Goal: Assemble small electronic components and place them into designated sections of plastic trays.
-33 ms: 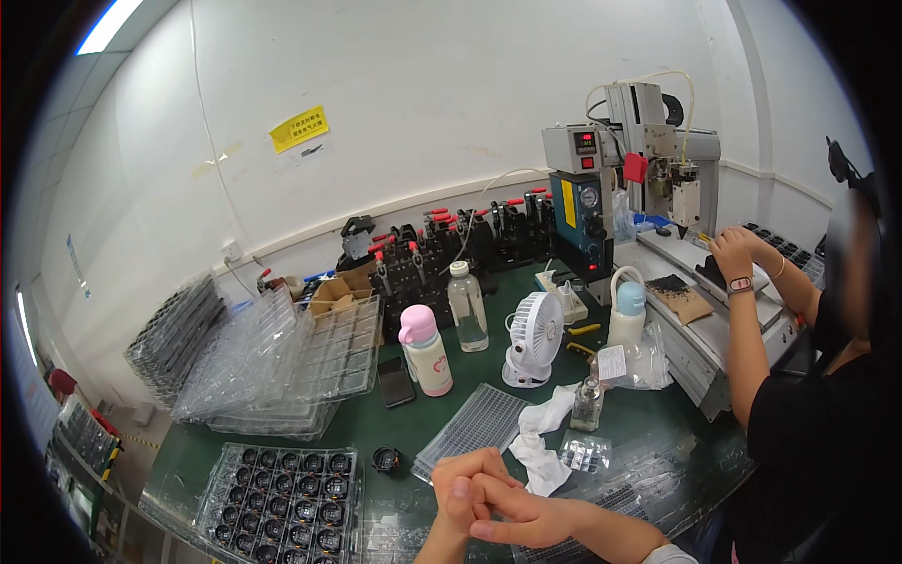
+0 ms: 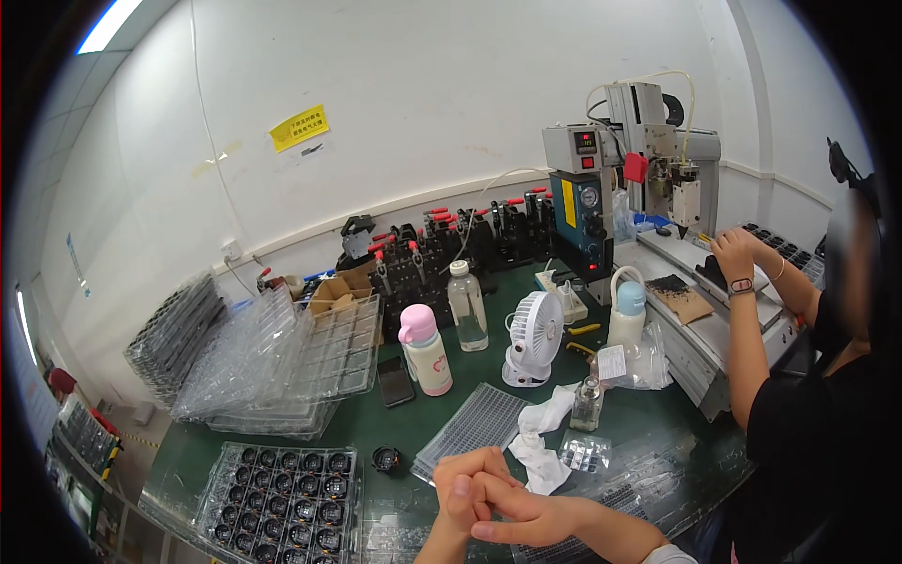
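Note:
Clasped together over the near edge of the green table, my left hand (image 2: 457,493) and my right hand (image 2: 526,519) have their fingers folded into one another. Both are closed, and no object shows in them. Just beyond lie a grey gridded tray (image 2: 474,428) and a crumpled white cloth (image 2: 537,456). To the left of my hands, a single round black part (image 2: 385,459) sits on the table. Beside it is a clear plastic tray (image 2: 282,503) filled with several similar round black parts. A small clear packet (image 2: 584,453) lies right of the cloth.
Stacked clear trays (image 2: 254,367) fill the left side. A phone (image 2: 396,381), pink-capped bottle (image 2: 427,352), water bottle (image 2: 467,308), white fan (image 2: 534,340) and small glass bottle (image 2: 587,404) stand mid-table. At right, a co-worker's hands (image 2: 738,258) work at a benchtop machine (image 2: 658,160).

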### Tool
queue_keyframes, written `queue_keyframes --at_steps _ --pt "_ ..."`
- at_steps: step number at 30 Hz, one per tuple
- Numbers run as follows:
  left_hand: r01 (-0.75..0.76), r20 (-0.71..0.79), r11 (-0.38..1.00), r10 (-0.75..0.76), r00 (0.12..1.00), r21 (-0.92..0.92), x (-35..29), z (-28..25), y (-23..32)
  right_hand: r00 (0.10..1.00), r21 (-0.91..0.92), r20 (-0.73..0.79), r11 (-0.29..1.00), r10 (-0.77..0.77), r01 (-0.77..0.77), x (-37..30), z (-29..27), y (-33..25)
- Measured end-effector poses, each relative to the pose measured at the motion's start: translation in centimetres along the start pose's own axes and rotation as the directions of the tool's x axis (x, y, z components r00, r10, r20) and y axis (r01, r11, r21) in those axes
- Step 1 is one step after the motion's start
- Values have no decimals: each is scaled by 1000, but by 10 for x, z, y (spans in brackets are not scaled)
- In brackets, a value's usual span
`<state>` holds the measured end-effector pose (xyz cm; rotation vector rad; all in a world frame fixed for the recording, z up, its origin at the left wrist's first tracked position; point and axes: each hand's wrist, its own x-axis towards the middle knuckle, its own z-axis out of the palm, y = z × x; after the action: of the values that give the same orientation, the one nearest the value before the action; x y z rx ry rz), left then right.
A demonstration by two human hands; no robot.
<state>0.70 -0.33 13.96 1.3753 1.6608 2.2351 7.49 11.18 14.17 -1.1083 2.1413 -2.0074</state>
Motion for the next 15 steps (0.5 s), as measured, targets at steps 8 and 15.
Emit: queue_keyframes --at_steps 8,15 --pt "38 16 999 -38 999 -5 0 3 -6 997 -61 79 998 5 0 -3 -11 -6" --pt "-20 -74 1000 21 997 5 12 11 0 999 -61 -31 998 9 -11 -1 -39 -13"
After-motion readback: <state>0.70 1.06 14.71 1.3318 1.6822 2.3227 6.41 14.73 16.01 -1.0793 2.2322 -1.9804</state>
